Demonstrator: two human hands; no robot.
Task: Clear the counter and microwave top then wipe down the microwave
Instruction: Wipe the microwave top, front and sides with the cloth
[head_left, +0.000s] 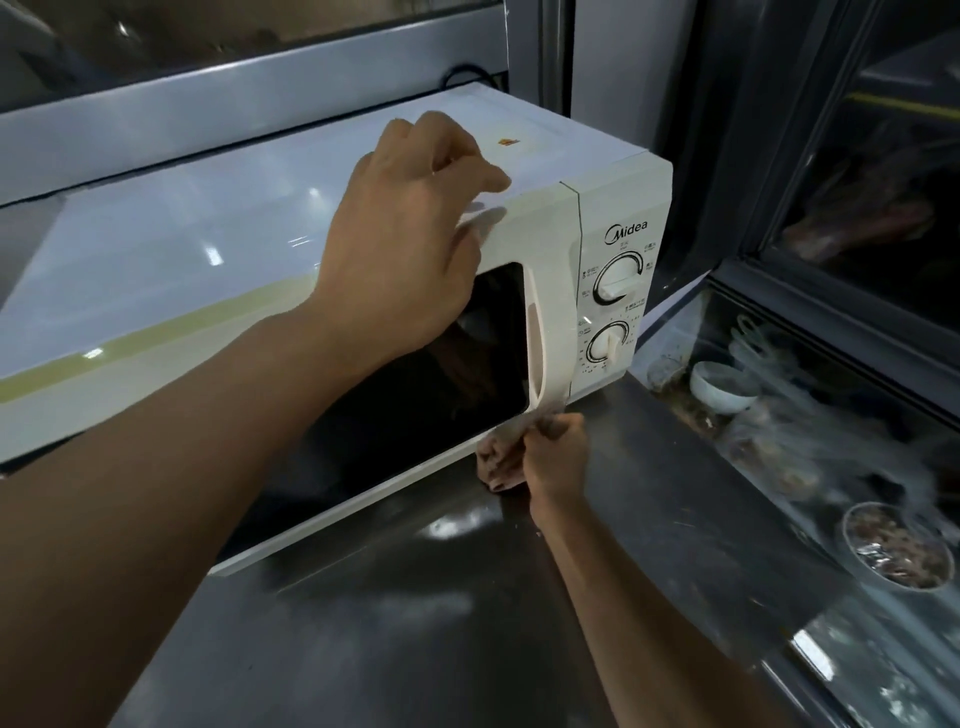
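A cream microwave (618, 228) with two dials stands on a steel counter (415, 623), its door closed. My left hand (410, 234) rests on the microwave's top front edge, fingers curled on the top and thumb down on the door front. My right hand (553, 452) grips the lower end of the door handle (540, 338). A small orange-brown speck (508, 141) lies on the microwave top, just right of my left hand. I see no cloth in either hand.
A yellowish strip (156, 325) runs along the microwave's top front edge. To the right, a glass case holds a white bowl (719, 387), a foil-lined bowl (893, 551) and bagged items. A window frame (260, 104) and a black cable (467, 73) lie behind.
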